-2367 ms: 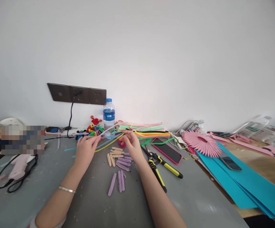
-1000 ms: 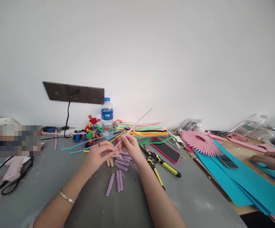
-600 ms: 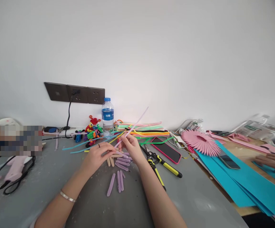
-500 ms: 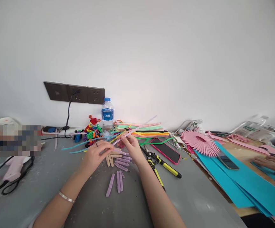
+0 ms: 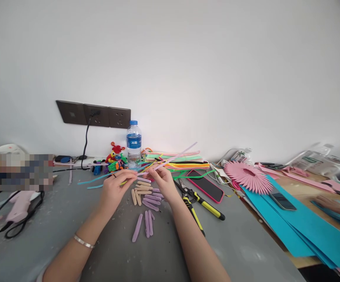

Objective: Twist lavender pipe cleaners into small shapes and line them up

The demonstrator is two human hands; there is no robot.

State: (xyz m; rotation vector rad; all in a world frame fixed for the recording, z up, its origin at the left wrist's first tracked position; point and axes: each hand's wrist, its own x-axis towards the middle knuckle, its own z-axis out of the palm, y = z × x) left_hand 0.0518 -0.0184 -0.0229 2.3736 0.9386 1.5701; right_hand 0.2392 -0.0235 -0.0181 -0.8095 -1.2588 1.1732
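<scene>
Over the table, my left hand (image 5: pixel 117 188) pinches the near end of a short purple piece (image 5: pixel 143 180); whether a stick lies inside it, I cannot tell. My right hand (image 5: pixel 161 182) is closed on a light purple pipe cleaner (image 5: pixel 181 152), whose free end points up and to the right. Below the hands lie several bare wooden craft sticks (image 5: pixel 138 197) and several sticks wrapped in purple fuzz (image 5: pixel 151 203). Nearer me is another group of purple-wrapped sticks (image 5: pixel 147 224).
Behind the hands are a water bottle (image 5: pixel 134 147) and bundled pipe cleaners (image 5: pixel 184 164). Yellow-handled pliers (image 5: pixel 198 199) and a pink-edged phone (image 5: pixel 207 186) lie right. A pink glue gun (image 5: pixel 20 205) sits left. Blue paper (image 5: pixel 302 223) and another person's hand (image 5: pixel 339 207) are far right.
My left hand has shifted slightly up, uncovering more of the wooden sticks. The pipe cleaner's free end sits a little further right. The other person's hand has moved at the far right.
</scene>
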